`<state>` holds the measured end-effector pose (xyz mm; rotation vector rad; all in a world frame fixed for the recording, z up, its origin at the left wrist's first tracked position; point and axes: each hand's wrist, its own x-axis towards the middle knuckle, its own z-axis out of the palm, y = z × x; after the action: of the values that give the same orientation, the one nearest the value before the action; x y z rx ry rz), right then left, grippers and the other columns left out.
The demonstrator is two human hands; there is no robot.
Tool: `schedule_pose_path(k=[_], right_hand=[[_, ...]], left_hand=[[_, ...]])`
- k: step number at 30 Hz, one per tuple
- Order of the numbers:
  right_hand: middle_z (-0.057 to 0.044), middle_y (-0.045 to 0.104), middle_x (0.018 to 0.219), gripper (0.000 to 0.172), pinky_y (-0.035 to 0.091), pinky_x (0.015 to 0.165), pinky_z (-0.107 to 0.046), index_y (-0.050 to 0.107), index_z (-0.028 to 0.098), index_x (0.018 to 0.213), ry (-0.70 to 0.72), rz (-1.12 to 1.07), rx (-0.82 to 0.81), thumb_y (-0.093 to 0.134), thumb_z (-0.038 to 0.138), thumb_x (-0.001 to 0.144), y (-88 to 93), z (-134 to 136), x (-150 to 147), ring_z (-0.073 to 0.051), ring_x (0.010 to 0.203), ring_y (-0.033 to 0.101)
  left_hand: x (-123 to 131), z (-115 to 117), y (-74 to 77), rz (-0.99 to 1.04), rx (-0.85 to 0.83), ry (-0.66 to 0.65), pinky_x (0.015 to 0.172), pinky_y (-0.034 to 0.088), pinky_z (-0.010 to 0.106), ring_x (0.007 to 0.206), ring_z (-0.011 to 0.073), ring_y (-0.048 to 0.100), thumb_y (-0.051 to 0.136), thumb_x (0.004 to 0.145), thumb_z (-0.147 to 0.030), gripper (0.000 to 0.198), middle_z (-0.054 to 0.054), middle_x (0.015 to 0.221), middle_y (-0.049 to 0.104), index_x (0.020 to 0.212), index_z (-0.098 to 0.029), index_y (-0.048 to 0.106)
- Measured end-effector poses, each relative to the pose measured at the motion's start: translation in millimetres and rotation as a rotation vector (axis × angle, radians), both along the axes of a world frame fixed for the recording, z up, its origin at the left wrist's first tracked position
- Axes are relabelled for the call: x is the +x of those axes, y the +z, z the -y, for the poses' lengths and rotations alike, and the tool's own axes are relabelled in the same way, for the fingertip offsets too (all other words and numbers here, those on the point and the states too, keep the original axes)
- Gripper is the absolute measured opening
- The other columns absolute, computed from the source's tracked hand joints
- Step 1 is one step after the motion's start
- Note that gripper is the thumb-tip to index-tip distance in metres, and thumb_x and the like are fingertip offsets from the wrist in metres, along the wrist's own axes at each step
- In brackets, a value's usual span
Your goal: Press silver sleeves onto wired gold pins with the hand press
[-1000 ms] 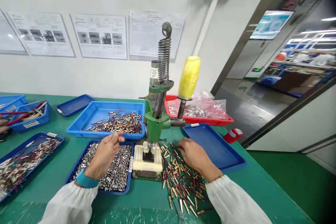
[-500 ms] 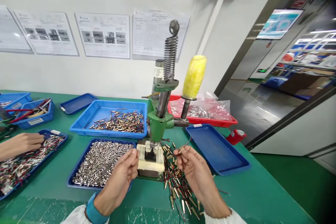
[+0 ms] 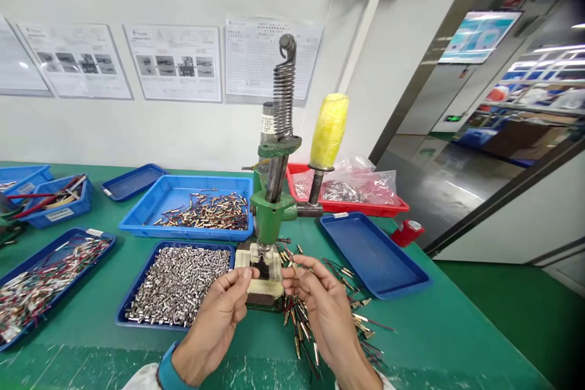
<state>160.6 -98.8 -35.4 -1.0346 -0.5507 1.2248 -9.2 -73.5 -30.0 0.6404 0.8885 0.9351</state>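
My left hand and my right hand meet in front of the cream die block of a green hand press. The right fingers pinch a thin wired brass pin, partly hidden by them. The left fingertips are pressed together, and anything between them is hidden. Below my left hand lies a blue tray heaped with small silver metal sleeves. Loose wired brass pins lie scattered on the green mat beneath my right hand.
The press has a tall spring and a yellow-wrapped handle. Behind it stand a blue tray of wired pins and a red tray of plastic bags. A shallow blue tray lies right; a wire-filled tray lies left.
My hands have moved closer together in front of the die block. The co-worker's hand has left the wire-filled tray at the left. Some loose pins now lie further right.
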Motion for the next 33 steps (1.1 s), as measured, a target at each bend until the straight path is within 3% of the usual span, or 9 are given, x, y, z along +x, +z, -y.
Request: schedule_pose_path(k=[4,6,9,13,17,21,25,28,33], right_hand=[[-0.005,0.076,0.079,0.052,0.051,0.071,-0.028,0.069,0.016,0.113,0.040,-0.006,0.012,0.084,0.042,0.071,0.6,7.6,-8.9,-0.015,0.069,0.067],[-0.005,0.076,0.079,0.052,0.050,0.071,-0.027,0.069,0.015,0.115,0.084,0.005,0.033,0.082,0.043,0.073,1.0,10.4,-14.7,-0.013,0.069,0.065],[-0.005,0.074,0.074,0.039,0.049,0.068,-0.026,0.073,0.012,0.099,0.171,0.069,0.052,0.080,0.041,0.074,1.5,12.6,-23.0,-0.013,0.067,0.063],[0.001,0.068,0.064,0.031,0.047,0.063,-0.024,0.062,0.017,0.085,0.198,0.124,0.073,0.078,0.041,0.075,1.3,14.9,-29.3,-0.012,0.058,0.060],[-0.001,0.067,0.079,0.031,0.046,0.065,-0.023,0.063,0.018,0.091,0.066,0.236,0.120,0.073,0.045,0.081,1.0,20.4,-29.8,-0.012,0.068,0.059],[0.003,0.059,0.071,0.028,0.042,0.055,-0.019,0.068,0.019,0.092,-0.028,0.316,0.116,0.073,0.045,0.083,-1.5,24.7,-32.7,-0.009,0.060,0.050],[-0.002,0.068,0.079,0.025,0.049,0.063,-0.021,0.068,0.019,0.091,-0.050,0.278,0.116,0.073,0.042,0.083,-3.3,26.5,-42.0,-0.012,0.067,0.058],[-0.005,0.071,0.083,0.022,0.054,0.070,-0.025,0.068,0.019,0.089,-0.030,0.262,0.149,0.074,0.039,0.083,-4.1,25.4,-47.2,-0.015,0.072,0.065],[-0.006,0.074,0.085,0.019,0.056,0.072,-0.025,0.068,0.019,0.088,-0.004,0.267,0.194,0.072,0.036,0.085,-3.7,23.1,-50.8,-0.015,0.075,0.069]], left_hand=[[1.5,0.8,-2.3,-0.045,0.007,-0.011,0.045,0.012,0.021,0.051,0.0069,0.009,0.088,0.061,-0.053,0.052,-0.011,0.055,0.023,0.089,-0.013,0.071],[2.9,2.1,-2.6,-0.083,0.034,0.014,0.046,0.014,0.020,0.052,0.0069,0.013,0.085,0.064,-0.055,0.052,-0.010,0.056,0.029,0.092,-0.013,0.071],[6.2,4.1,-0.8,-0.144,0.078,-0.013,0.046,0.014,0.020,0.051,0.0064,0.018,0.085,0.065,-0.056,0.053,-0.007,0.058,0.042,0.094,-0.014,0.072],[11.8,7.3,3.4,-0.143,0.066,-0.045,0.046,0.021,0.020,0.051,0.0062,0.025,0.087,0.060,-0.054,0.052,-0.003,0.061,0.053,0.089,-0.013,0.073],[17.5,12.2,5.3,-0.027,0.010,0.001,0.044,0.018,0.018,0.049,0.0054,0.020,0.092,0.056,-0.048,0.050,-0.009,0.054,0.037,0.088,-0.014,0.074],[22.3,14.3,4.0,0.105,-0.083,0.039,0.041,0.016,0.016,0.046,0.0040,0.013,0.093,0.054,-0.048,0.055,-0.013,0.052,0.022,0.092,-0.013,0.075],[26.0,15.5,5.3,0.187,-0.175,0.119,0.043,0.030,0.011,0.046,0.0023,0.033,0.097,0.048,-0.043,0.058,-0.009,0.054,0.040,0.094,-0.014,0.077],[26.8,16.1,7.5,0.225,-0.215,0.158,0.047,0.039,0.011,0.054,0.0057,0.051,0.099,0.045,-0.038,0.057,-0.006,0.057,0.049,0.093,-0.016,0.078],[25.1,16.8,5.4,0.235,-0.212,0.157,0.053,0.048,0.012,0.064,0.0089,0.062,0.097,0.052,-0.035,0.050,-0.001,0.070,0.066,0.096,-0.018,0.079]])
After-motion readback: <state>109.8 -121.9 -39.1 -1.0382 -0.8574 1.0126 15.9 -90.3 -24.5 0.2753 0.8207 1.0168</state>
